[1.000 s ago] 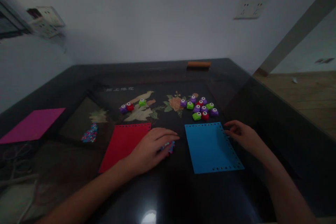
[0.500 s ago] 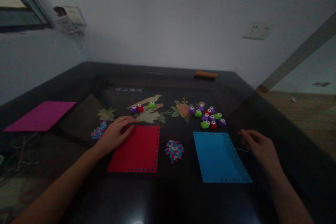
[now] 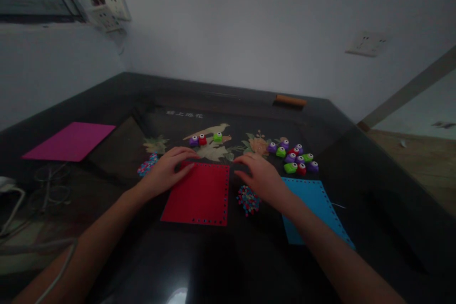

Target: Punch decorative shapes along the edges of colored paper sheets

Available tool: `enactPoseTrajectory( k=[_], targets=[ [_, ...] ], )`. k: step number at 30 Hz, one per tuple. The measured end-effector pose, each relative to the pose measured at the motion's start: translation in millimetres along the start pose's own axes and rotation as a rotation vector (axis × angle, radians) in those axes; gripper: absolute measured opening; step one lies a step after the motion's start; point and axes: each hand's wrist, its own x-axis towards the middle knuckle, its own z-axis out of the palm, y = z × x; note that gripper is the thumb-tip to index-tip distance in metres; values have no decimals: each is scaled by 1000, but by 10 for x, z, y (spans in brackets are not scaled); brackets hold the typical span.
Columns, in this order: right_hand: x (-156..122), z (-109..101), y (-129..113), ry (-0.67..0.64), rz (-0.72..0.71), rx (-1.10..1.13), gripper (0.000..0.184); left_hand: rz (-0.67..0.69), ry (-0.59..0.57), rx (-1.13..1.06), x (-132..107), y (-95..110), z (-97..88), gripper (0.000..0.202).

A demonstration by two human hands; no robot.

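Observation:
My left hand (image 3: 170,171) rests over the upper left corner of a red sheet (image 3: 199,197), thumb and fingers apart. Small holes run along the sheet's top, right and bottom edges. My right hand (image 3: 263,178) hovers just off the sheet's upper right corner, fingers spread and nothing visible in them. Below its fingertips lies a pile of coloured dots (image 3: 248,201). My right forearm crosses over a blue sheet (image 3: 309,194) with holes along its edges and hides part of it. Several small craft punches (image 3: 291,157) in purple, green and red stand behind the blue sheet.
Three more punches (image 3: 202,139) stand behind the red sheet. A second pile of dots (image 3: 147,165) lies left of my left hand. A magenta sheet (image 3: 71,141) lies far left, above pale cables (image 3: 48,187). A brown roll-shaped object (image 3: 290,100) sits at the back.
My right hand has moved left from beyond the blue sheet to beside the red one, and its fingers have spread. My left hand stays at the red sheet. The view has shifted slightly.

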Motion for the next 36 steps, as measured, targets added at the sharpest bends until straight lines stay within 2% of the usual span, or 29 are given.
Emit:
enactPoseTrajectory(
  k=[3,6,9,14,18,26,36],
  targets=[
    [176,204,-98,-69,-15,-37,27,-6,-22,-1,-2,-11,-20,26],
    [236,339,-101,-121,3,-36,43,-17,-79,8,-28,-19,5,27],
    [246,406,-74,-142,-2,-37,60,-24,-128,41,-61,-32,54,37],
    [263,453,-53,-151,14,-42,67,-64,-193,102,-66,-62,81,51],
    [270,465,-62,-155,32,-41,66,-77,-224,106,-46,-63,65,56],
    [260,441,-71,-157,42,-17,60,-81,-203,78,-51,-80,69,56],
    [258,401,-114,-162,44,-13,52,-77,-178,90,-40,-20,40,45]
  ],
)
